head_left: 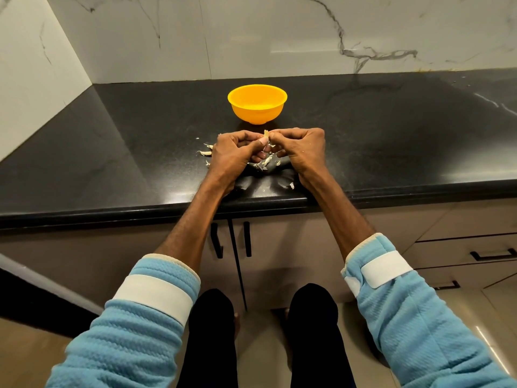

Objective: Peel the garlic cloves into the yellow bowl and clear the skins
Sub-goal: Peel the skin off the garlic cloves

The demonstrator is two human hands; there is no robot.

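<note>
Both hands are working close together just above the counter (391, 130), not far from its front edge. The left hand (235, 148) is curling its fingers inward, with thumb and forefinger pinching a garlic clove (266, 133) whose pale tip is poking up between the two hands. The right hand (300, 148) is curled in the same way and is pinching the same clove from the other side, apparently pulling at its skin. Which finger is doing the stripping I cannot tell.

Skins (263, 163) are lying in a loose scatter on the counter under and just left of the hands, with one stray flake nearer the front edge. The yellow bowl (257, 114) is sitting upright behind the hands, toward the back edge, near them but apart. Whether peeled cloves are lying inside is too unclear to say.

Judging by this, the peeling is under way and the clearing is not yet begun. To do it well, the left hand should be holding the clove firmly by its body while the right is nicking the skin at the tip and drawing it down in strips. The strips should be dropping onto the existing pile, away from the bowl, so only clean garlic is going in.
</note>
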